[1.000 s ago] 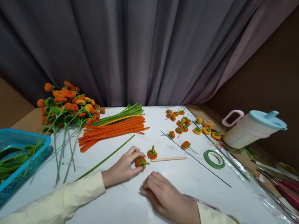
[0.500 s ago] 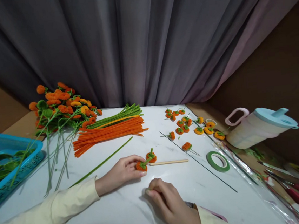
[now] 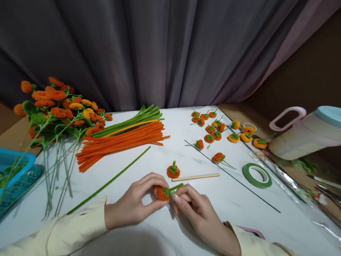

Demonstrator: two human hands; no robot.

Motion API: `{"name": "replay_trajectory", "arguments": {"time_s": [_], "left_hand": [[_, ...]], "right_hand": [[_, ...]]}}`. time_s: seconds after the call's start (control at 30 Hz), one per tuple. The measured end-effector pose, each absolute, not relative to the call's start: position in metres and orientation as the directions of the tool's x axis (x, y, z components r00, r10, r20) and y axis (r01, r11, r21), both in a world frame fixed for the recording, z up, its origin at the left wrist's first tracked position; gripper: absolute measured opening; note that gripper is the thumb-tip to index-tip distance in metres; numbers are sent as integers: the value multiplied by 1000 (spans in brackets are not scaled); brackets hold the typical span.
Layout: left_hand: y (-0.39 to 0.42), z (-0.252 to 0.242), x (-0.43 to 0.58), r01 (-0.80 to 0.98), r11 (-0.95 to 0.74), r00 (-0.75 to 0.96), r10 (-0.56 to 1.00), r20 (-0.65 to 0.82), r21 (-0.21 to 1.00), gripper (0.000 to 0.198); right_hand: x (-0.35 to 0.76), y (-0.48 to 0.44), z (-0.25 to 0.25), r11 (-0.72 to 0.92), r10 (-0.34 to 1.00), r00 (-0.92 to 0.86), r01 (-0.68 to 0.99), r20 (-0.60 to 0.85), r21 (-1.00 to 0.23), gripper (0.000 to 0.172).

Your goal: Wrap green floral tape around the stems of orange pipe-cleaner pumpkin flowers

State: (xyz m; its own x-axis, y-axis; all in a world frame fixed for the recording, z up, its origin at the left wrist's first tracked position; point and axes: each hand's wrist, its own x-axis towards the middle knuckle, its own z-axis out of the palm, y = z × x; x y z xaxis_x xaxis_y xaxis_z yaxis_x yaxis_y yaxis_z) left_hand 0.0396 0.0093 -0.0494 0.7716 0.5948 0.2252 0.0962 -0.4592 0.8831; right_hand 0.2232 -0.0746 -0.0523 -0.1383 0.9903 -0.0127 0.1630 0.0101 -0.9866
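My left hand (image 3: 138,199) pinches a small orange pipe-cleaner fruit (image 3: 162,193) by its sides, between thumb and fingers. A green stem (image 3: 176,187) sticks out of its leafy top toward the right. At that stem, my right hand (image 3: 199,211) is closed with thumb and forefinger together; what sits between the fingertips is too small to make out. Just behind them a second orange pipe-cleaner fruit (image 3: 174,171) stands on the white table (image 3: 145,243), its green stem upward. A thin wooden stick (image 3: 195,177) lies beside it.
Orange pipe cleaners (image 3: 120,145) and green ones (image 3: 133,121) lie at the back. To the left are a bouquet (image 3: 56,102) and a blue basket (image 3: 27,174). On the right are several small fruits (image 3: 209,129), green tape (image 3: 257,175), a thin dark wire (image 3: 232,176) and a cup (image 3: 306,135).
My right hand has moved up to the stem of the fruit in my left hand. That fruit has turned so its stem points more to the right. The view has shifted slightly.
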Motion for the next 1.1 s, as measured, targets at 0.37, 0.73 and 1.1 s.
{"name": "replay_trajectory", "arguments": {"time_s": [0.37,0.73,1.1], "left_hand": [[2,-57,37,-13,-608,763,507,402,794,29],[3,-52,35,-30,-599,776,491,397,800,24],[5,-54,36,16,-572,795,505,336,820,23]], "right_hand": [[223,-74,-54,18,982,-190,148,-10,-989,22],[222,-74,-54,3,978,-208,95,-17,-995,20],[222,-73,-57,-89,976,-208,-128,-61,-988,21]]}}
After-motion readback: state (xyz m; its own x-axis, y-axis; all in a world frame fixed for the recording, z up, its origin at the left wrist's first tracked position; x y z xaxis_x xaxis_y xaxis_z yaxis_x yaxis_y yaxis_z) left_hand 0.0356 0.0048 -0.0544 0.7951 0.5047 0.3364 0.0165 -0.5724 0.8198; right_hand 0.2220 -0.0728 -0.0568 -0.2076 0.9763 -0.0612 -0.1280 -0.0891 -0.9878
